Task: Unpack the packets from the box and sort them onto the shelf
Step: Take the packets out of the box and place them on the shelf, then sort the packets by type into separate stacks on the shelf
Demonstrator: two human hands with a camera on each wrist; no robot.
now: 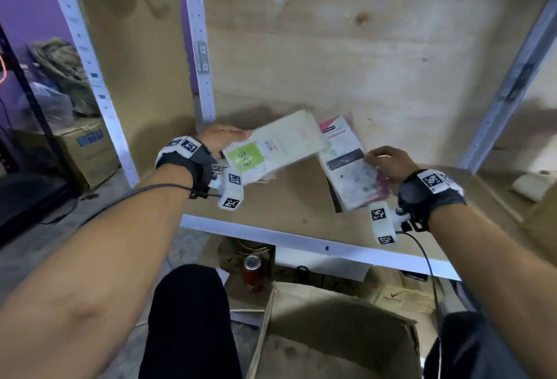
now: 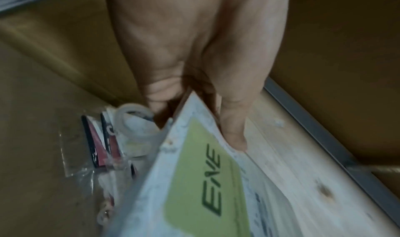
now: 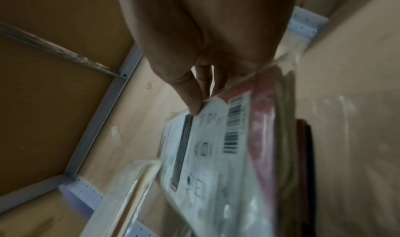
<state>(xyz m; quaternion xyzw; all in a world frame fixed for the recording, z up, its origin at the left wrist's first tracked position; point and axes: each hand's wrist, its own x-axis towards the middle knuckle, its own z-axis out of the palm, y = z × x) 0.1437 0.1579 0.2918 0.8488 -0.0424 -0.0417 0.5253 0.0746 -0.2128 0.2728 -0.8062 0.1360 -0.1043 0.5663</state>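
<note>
My left hand (image 1: 221, 139) grips a stack of pale packets with a green label (image 1: 275, 146) over the wooden shelf (image 1: 301, 204), thumb on top (image 2: 233, 131) and fingers underneath. My right hand (image 1: 387, 164) holds a stack of white and pink packets (image 1: 346, 164) by its right edge, just above the shelf. In the right wrist view the thumb (image 3: 192, 102) pinches the top packet with a barcode (image 3: 216, 146). More packets in clear sleeves (image 2: 112, 146) lie below the left stack. The open cardboard box (image 1: 337, 333) stands on the floor below the shelf.
White perforated posts (image 1: 200, 56) frame the shelf, and a white rail (image 1: 301, 241) runs along its front edge. A red can (image 1: 252, 273) stands on the floor under the shelf. A cardboard carton (image 1: 87, 149) and bags sit at the left.
</note>
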